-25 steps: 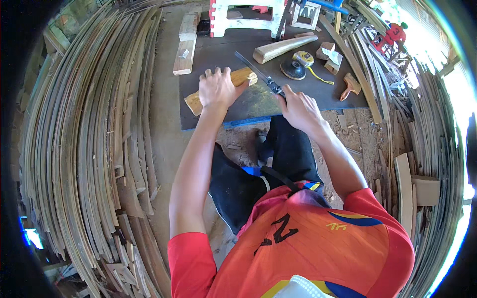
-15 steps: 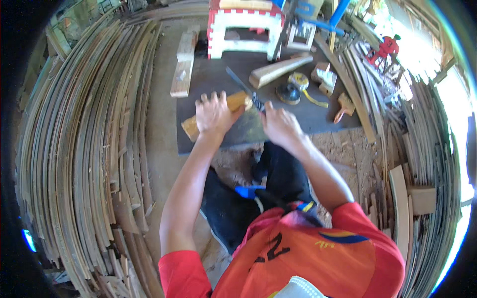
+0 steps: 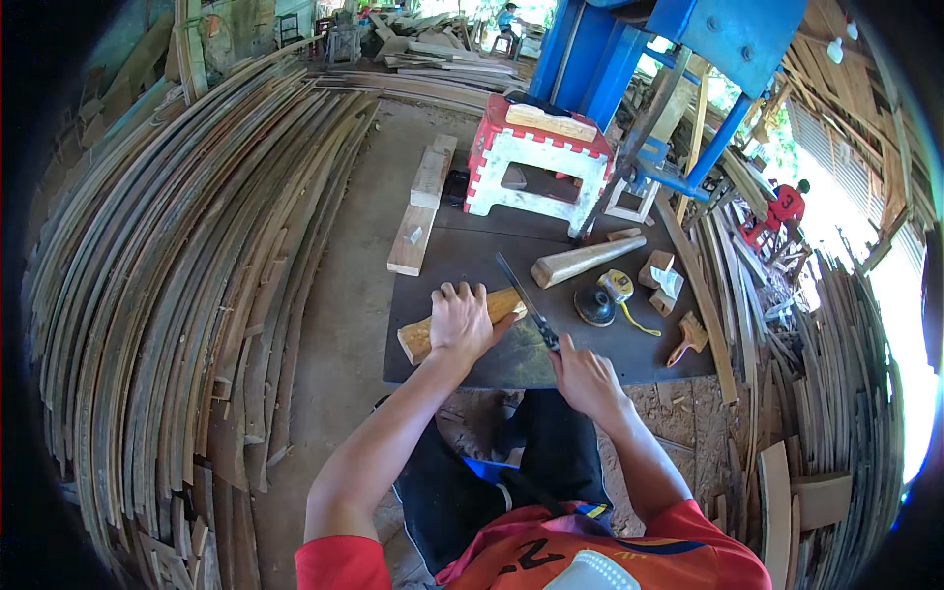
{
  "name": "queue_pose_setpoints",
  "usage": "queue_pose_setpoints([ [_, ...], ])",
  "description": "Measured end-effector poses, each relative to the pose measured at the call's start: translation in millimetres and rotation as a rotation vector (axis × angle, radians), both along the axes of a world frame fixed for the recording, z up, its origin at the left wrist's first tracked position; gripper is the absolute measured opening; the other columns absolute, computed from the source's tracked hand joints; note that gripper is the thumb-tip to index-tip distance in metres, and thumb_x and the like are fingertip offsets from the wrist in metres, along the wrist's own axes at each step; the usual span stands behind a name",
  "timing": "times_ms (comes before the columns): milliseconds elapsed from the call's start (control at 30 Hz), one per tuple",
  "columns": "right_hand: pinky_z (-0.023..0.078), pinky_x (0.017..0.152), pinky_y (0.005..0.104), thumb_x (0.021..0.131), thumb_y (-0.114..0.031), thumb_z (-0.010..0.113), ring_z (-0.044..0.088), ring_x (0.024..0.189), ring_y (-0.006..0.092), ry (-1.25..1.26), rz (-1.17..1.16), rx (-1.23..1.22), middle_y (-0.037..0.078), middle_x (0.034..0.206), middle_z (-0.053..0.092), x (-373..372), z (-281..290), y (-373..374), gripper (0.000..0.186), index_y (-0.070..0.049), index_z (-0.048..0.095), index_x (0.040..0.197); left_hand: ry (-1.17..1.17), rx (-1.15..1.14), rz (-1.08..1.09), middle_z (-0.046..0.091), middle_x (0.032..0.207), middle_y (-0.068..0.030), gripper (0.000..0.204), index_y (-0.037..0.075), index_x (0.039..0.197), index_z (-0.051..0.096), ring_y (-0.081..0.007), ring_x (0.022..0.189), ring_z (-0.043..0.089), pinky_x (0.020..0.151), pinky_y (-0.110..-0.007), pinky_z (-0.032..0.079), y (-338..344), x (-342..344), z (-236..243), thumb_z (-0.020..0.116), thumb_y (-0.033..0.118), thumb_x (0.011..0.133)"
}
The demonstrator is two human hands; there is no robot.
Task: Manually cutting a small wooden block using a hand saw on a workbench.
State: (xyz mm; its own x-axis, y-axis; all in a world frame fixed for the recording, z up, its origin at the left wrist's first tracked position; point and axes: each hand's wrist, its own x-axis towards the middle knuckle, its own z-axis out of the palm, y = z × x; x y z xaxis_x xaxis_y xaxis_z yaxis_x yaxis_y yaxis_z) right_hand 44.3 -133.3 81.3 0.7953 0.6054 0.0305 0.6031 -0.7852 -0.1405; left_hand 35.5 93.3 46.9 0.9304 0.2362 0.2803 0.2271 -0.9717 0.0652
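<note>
In the head view, the left grip [image 3: 464, 323] is clamping a wooden block [image 3: 417, 342] beneath it; the right grip [image 3: 587, 382] is holding a saw-like tool [image 3: 519, 286] beside the block's end. Work is seemingly progressing, a yellowish dusty patch [image 3: 533, 362] lying between the grips; how much is remaining, I cannot tell. The dark bench [image 3: 444, 264] is carrying a tape measure [image 3: 618, 285] beyond the right grip; timber strips [image 3: 216, 256] are lining the room leftward.

The head view now tips upward: the shirt [image 3: 688, 562] shows less, while the blue machine [image 3: 605, 69] and the red-and-white stool [image 3: 531, 154] come in more fully, and a distant person [image 3: 506, 20] appears. The thin-bladed tool [image 3: 542, 327] looks more steeply angled, though the shifted camera makes that uncertain.
</note>
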Motion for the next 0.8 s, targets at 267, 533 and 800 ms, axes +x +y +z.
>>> queue_pose_setpoints([
  [267,0.056,0.067,0.0604,0.108,-0.029,0.051,0.071,0.071,0.0483,-0.021,0.011,0.017,0.028,0.073,0.069,22.9,-4.1,17.0,0.029,0.000,0.055,0.109,-0.004,-0.003,-0.133,0.071,0.108,-0.0153,0.076,0.004,0.111,0.070,-0.0332,0.107,0.066,0.090,-0.045,0.052,5.6,6.3,-3.4,0.053,0.076,0.094],
  [533,0.056,0.070,0.0603,0.107,-0.030,0.051,0.071,0.073,0.0496,0.051,-0.081,-0.066,0.028,0.077,0.071,-6.2,6.1,-8.1,0.032,0.001,0.055,0.112,0.033,-0.046,-0.017,0.072,0.110,-0.0161,0.077,0.004,0.113,0.070,-0.0341,0.110,0.066,0.092,-0.045,0.052,-1.1,6.2,-5.9,0.054,0.077,0.093],
  [800,0.056,0.075,0.0608,0.107,-0.032,0.051,0.071,0.080,0.0512,-0.042,0.019,-0.014,0.030,0.081,0.071,26.9,-4.5,35.9,0.035,0.002,0.055,0.111,0.062,-0.050,0.003,0.072,0.113,-0.0143,0.078,0.006,0.116,0.070,-0.0339,0.112,0.065,0.092,-0.046,0.051,1.8,5.9,-5.7,0.058,0.078,0.089],
])
